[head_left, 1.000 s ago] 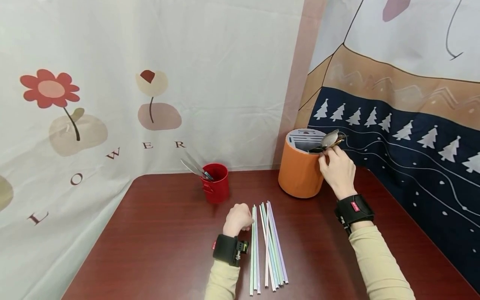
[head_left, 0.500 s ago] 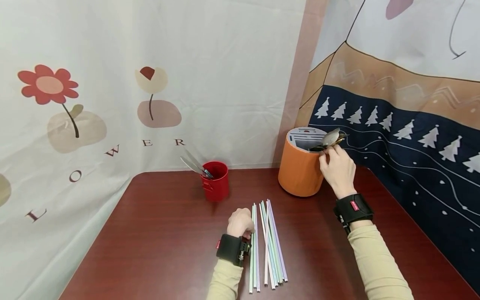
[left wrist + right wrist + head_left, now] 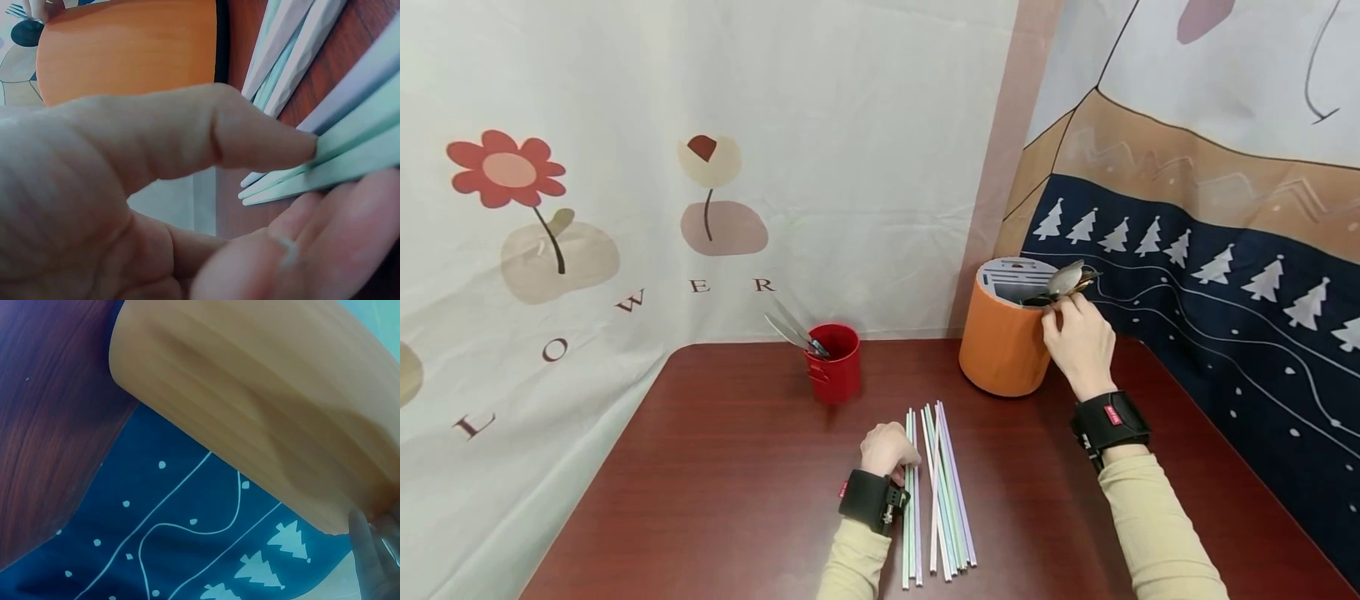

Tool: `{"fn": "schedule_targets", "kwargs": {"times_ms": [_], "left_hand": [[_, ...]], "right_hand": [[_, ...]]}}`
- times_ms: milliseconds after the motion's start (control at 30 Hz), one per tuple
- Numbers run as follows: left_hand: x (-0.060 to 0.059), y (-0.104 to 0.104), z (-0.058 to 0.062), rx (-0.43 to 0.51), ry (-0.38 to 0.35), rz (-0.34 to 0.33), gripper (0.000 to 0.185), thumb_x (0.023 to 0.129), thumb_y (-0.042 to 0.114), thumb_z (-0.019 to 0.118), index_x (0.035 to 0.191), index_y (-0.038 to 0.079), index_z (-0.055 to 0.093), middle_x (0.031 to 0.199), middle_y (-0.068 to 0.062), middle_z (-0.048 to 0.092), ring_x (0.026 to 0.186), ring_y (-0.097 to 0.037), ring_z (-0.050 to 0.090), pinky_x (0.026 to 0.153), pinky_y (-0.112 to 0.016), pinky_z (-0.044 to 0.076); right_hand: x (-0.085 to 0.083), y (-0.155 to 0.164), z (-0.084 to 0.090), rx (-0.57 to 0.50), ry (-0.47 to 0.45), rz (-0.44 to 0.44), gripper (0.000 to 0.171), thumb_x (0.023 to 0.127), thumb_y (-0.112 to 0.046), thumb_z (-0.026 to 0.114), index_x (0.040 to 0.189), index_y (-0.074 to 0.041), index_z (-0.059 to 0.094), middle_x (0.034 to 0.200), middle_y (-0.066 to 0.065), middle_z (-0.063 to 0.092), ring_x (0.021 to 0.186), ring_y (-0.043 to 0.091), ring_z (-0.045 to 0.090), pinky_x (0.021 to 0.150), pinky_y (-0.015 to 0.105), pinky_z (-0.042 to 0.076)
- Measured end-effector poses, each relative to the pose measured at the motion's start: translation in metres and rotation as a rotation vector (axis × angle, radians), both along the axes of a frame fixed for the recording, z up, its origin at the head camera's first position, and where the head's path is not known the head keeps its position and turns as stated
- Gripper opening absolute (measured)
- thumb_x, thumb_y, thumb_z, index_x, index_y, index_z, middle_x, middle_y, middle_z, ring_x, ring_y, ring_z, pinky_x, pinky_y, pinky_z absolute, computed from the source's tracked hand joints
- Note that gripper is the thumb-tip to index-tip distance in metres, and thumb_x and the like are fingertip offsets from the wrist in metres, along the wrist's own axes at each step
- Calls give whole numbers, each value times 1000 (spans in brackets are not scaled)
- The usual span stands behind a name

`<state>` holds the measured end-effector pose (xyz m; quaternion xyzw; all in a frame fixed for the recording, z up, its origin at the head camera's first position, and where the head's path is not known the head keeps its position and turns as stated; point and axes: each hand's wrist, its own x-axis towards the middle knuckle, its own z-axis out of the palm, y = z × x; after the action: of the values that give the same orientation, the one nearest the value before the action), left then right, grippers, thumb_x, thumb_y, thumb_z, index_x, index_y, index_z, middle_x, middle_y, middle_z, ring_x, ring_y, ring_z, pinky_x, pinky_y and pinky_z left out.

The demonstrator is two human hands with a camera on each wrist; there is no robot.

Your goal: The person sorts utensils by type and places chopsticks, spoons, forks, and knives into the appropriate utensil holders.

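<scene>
- Left hand slid back along the straws toward the tabletop's near edge over the last second (a short move, from level with their far tips to partway down the bundle).
- Left wrist view showed thumb and fingers curled in, with the pale green straw ends between them, so I read it as pinching a straw or two at the left of the bundle.
- Straws lay flat near the middle of the near edge, fanned slightly and not lifted.
- Right hand stayed put at the rim of the orange holder by the tabletop's far right edge, fingers pinched on the spoon that leaned out of it.
- Red cup with cutlery stood untouched near the far edge, well apart from both hands.
- Judgement: spoon work was parked and the straw pick-up was starting.
</scene>
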<state>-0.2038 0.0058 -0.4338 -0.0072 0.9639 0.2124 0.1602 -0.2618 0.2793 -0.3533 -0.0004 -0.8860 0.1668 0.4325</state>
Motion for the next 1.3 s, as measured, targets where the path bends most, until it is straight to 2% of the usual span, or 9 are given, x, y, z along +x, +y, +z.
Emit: {"fn": "schedule_targets", "kwargs": {"times_ms": [233,433,700,833,967,1100,1200,1300], "left_hand": [[0,4,0,-27,-4,31,28,75,21,74,54,9,61,54,-8,68,41,-14,63,52,-28,46],[0,8,0,-70,-2,-2,29,77,22,71,54,11,58,56,-6,69,43,-14,64,50,-28,44],[0,3,2,-47,-32,-36,27,81,13,64,54,8,63,54,-7,68,43,-15,64,54,-26,48],[2,0,6,-12,-12,-52,28,82,11,63,54,8,62,52,-7,67,40,-14,62,50,-26,46],[5,-4,15,74,103,-53,30,83,10,63,53,8,59,47,-6,62,38,-15,59,45,-28,44],[9,-6,27,137,293,-63,37,85,10,62,50,10,51,40,-1,45,38,-16,47,39,-27,34],[12,-5,36,165,429,-80,37,85,9,61,51,12,47,44,3,32,41,-15,35,39,-24,25],[16,-1,47,190,549,-97,28,85,11,63,59,12,53,48,3,35,43,-13,34,40,-22,24]], "right_hand": [[1,-1,0,-11,-5,-3,22,91,-18,53,84,1,63,87,16,61,78,40,58,62,57,44],[1,0,-1,-15,3,-5,23,91,-17,52,83,1,64,86,17,60,78,41,57,62,58,44],[1,0,-2,-15,2,2,23,91,-18,53,83,1,64,86,16,59,77,41,56,62,57,44],[0,-1,-3,-19,-3,2,23,91,-18,53,83,1,63,87,16,59,78,41,56,62,57,44],[0,-1,-4,-23,-18,5,23,92,-19,53,84,0,63,88,15,59,79,40,57,62,57,44],[0,-2,-4,-29,-22,8,22,92,-19,53,84,-1,63,88,15,60,79,40,57,62,57,44],[1,-1,-3,-30,-19,5,22,92,-19,53,84,-1,63,88,15,59,79,39,57,62,57,44],[1,0,-2,-29,-9,2,22,91,-18,53,83,0,63,88,15,59,79,40,57,63,57,44]]}}
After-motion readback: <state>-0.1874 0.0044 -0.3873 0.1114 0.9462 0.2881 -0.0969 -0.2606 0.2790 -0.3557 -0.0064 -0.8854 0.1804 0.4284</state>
